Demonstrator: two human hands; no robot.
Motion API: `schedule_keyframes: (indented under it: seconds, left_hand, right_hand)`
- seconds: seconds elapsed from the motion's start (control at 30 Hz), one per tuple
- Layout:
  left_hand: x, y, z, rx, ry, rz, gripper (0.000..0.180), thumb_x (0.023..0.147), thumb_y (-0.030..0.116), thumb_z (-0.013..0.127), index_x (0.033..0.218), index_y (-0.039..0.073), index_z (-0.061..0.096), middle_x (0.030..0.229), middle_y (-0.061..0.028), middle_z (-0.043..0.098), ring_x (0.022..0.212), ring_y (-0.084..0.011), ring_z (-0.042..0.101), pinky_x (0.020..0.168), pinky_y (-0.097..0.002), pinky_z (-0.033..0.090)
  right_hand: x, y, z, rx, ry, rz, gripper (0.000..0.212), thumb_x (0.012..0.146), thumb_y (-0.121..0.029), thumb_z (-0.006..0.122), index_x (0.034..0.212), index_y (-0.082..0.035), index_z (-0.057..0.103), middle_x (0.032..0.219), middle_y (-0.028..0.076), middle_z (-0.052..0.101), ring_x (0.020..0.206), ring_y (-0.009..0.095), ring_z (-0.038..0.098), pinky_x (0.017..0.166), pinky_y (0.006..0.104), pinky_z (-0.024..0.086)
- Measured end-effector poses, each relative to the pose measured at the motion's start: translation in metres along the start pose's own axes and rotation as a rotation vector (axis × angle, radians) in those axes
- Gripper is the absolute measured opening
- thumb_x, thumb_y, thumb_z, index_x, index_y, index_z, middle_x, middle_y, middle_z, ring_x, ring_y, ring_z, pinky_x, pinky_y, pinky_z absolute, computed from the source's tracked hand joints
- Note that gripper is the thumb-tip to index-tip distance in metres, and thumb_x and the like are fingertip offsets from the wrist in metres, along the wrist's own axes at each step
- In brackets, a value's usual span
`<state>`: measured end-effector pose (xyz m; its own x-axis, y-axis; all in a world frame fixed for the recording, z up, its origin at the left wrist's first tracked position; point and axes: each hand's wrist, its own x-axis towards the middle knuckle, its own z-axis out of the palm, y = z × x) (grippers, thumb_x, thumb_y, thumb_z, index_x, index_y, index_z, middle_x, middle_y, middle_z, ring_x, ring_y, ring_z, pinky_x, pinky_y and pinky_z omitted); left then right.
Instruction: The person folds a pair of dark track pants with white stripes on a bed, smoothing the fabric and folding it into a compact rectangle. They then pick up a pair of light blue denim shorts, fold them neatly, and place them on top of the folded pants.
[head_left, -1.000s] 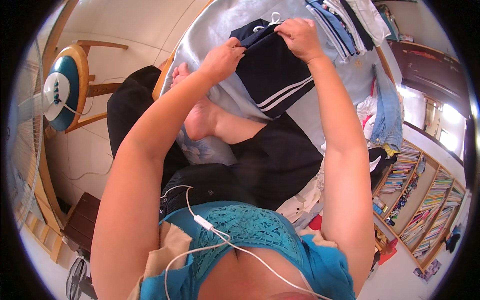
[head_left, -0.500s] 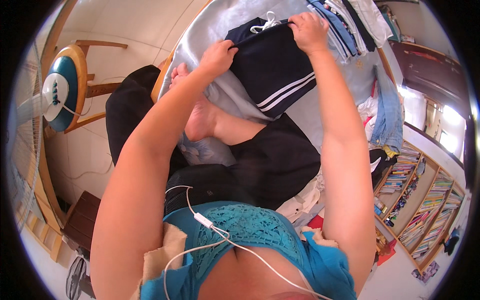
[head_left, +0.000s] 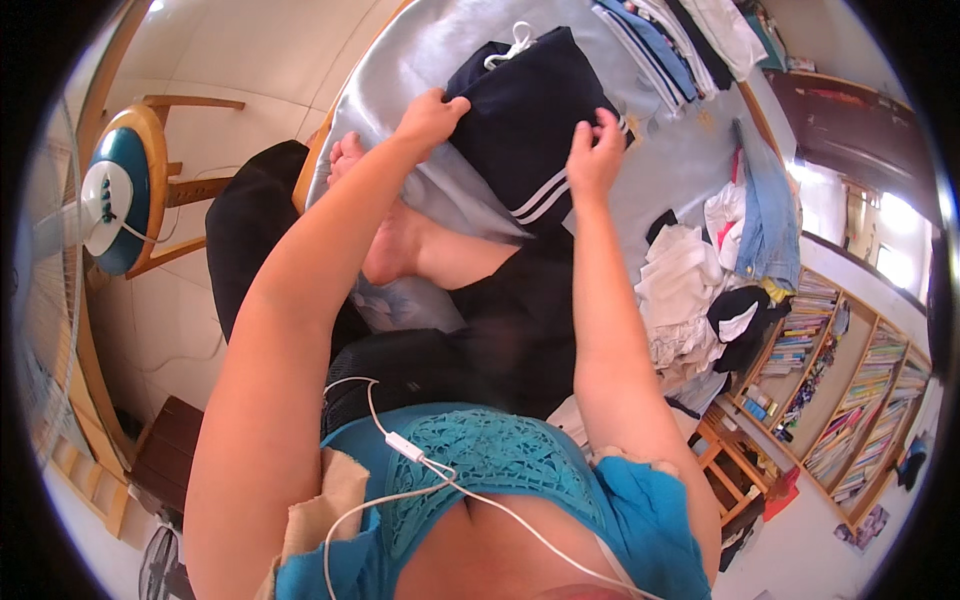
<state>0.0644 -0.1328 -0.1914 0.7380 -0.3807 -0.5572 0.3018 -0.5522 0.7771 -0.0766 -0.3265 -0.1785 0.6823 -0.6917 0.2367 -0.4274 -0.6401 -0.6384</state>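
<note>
Dark navy drawstring trousers [head_left: 530,120] lie folded on the pale satin bed cover in front of me. A white cord [head_left: 512,45] is at their far end, and white stripes [head_left: 541,199] run across the near end. My left hand [head_left: 428,118] is closed at their left edge, thumb and fingers pinching the cloth. Over the right edge, close to the stripes, is my right hand [head_left: 596,155]. Its fingers are apart and hold nothing.
Folded clothes [head_left: 655,50] are stacked at the far right of the bed cover [head_left: 385,75]. White garments [head_left: 680,290] and blue denim [head_left: 770,220] lie on the right. My bare foot [head_left: 390,245] rests left of the trousers. A fan [head_left: 110,205] stands left, a bookshelf [head_left: 840,390] right.
My right hand has let go of the trousers' far right corner and come nearer, down their right edge. My left hand has shifted slightly nearer and left. The far edge now lies lower.
</note>
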Motion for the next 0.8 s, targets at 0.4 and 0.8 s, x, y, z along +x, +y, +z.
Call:
schedule_keyframes:
  seconds: [0.4, 0.8]
  left_hand:
    - [-0.136, 0.143, 0.035, 0.247, 0.032, 1.199, 0.023, 0.073, 0.015, 0.060, 0.087, 0.000, 0.050, 0.097, -0.0169, 0.053, 0.081, -0.0380, 0.054, 0.070, -0.0408, 0.046]
    - [-0.090, -0.018, 0.077, 0.677, -0.153, 0.776, 0.027, 0.078, 0.023, 0.063, 0.094, 0.003, 0.054, 0.096, -0.0171, 0.057, 0.088, -0.0347, 0.058, 0.076, -0.0411, 0.048]
  right_hand:
    - [-0.012, -0.038, -0.003, 1.696, -0.311, 0.419, 0.040, 0.095, -0.032, 0.035, 0.126, -0.009, 0.045, 0.123, 0.011, 0.049, 0.110, 0.023, 0.050, 0.093, 0.0377, 0.041]
    - [-0.068, 0.008, -0.019, 1.021, 0.008, 0.980, 0.034, 0.087, -0.015, 0.047, 0.118, -0.004, 0.052, 0.111, 0.012, 0.057, 0.101, 0.022, 0.054, 0.086, 0.0320, 0.043]
